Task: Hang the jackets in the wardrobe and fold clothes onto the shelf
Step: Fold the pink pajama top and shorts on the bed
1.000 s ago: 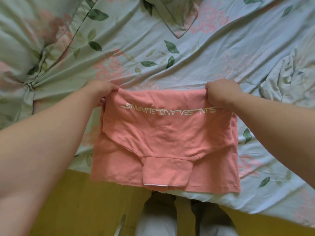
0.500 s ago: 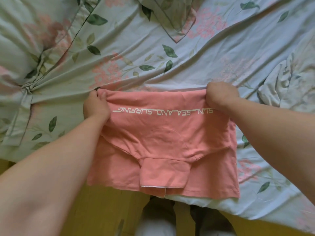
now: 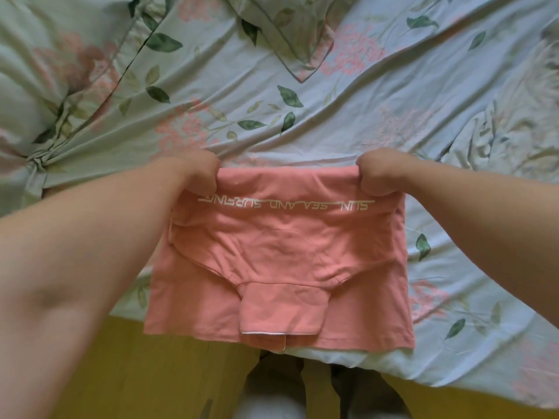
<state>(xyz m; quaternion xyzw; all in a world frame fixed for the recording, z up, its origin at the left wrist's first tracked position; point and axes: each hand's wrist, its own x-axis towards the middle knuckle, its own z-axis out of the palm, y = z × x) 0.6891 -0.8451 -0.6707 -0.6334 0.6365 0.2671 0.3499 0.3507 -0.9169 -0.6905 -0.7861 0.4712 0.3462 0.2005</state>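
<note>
A folded pink garment [image 3: 281, 252] with white lettering across its upper part lies at the near edge of the bed. Its lower edge hangs over the bed's side. My left hand [image 3: 193, 173] grips the garment's far left corner with curled fingers. My right hand [image 3: 384, 173] grips the far right corner the same way. The fold edge is stretched straight between the two hands. A smaller folded flap lies on the garment's lower middle.
The bed is covered by a pale blue floral sheet [image 3: 332, 116], wrinkled, with a bunched pale cloth [image 3: 508, 137] at the right. A pillow corner [image 3: 290, 34] shows at the top. Yellow wooden floor [image 3: 151, 373] and my legs [image 3: 302, 397] lie below the bed edge.
My left hand shifted from flat beside the left corner to gripping that corner. The garment's far edge is pulled tauter and sits slightly farther onto the bed.
</note>
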